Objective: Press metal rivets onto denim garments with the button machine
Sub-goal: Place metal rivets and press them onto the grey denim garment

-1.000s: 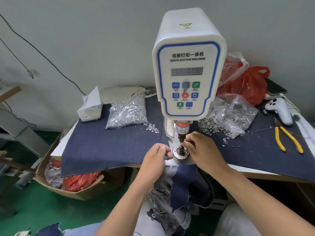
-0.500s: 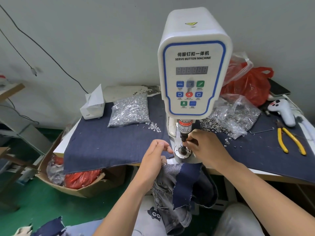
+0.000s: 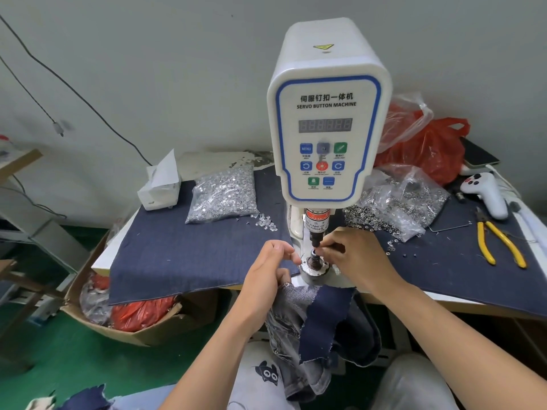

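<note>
Both hands have barely shifted since a moment ago, though the right fingertips now sit a touch higher, at the gap between the punch and the lower die. Nearest me, the denim garment [image 3: 313, 318] hangs off the table edge below the wrists, not yet laid on the die. The left hand [image 3: 268, 272] pinches a fold of it with curled fingers, probably keeping it ready to slide in. Just beside it, the right hand [image 3: 355, 258] pinches something small at the lower die [image 3: 315, 261], likely seating a rivet; the piece itself is too tiny to make out. Above the fingers rises the button machine [image 3: 325, 125]. Beyond the left hand lies a bag of rivets [image 3: 222, 195]; beyond the right, a spilled bag of rings [image 3: 396, 208], within easy reach, and yellow pliers [image 3: 500, 244].
</note>
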Motion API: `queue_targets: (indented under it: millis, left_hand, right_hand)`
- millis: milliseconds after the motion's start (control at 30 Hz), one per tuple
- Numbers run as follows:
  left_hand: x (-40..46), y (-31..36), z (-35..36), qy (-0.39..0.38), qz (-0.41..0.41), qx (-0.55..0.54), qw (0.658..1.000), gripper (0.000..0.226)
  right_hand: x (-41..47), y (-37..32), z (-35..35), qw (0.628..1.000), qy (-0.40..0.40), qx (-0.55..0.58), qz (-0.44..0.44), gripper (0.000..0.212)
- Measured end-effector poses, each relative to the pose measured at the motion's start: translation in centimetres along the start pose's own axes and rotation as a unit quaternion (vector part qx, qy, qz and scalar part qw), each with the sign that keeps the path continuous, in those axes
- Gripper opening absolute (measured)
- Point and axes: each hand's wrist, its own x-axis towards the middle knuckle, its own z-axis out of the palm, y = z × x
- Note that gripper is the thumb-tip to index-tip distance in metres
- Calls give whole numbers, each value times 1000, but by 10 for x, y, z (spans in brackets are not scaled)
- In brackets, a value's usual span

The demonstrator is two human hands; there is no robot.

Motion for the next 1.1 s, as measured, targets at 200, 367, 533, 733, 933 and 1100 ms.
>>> queue_targets:
  millis: [200,367,533,733,933,1100]
  left_hand:
    - [0,0,-2,-22,15,-26,999,31]
    - [-1,0,-2,-87,40,-94,991,32]
    - [-2,5,1,-134,82,-86,984,17]
    - [-7,12,-3,-167,73,108,977,8]
    - [-12,15,-17,-270,102,368,884,21]
    - [-14,9,-20,-244,113,302,915,17]
  right_hand:
    - [-13,-9,-5,996,44,37,65,5]
    - [-46,-22,-11,984,-108,132,54,10]
    - [-52,-20,-16,934,-285,205,70,21]
    - [-46,-17,-30,951,-243,194,4,23]
    - [-49,-18,-29,951,-295,91,20,23]
    - [-45,-13,-34,925,-370,-87,-5,30]
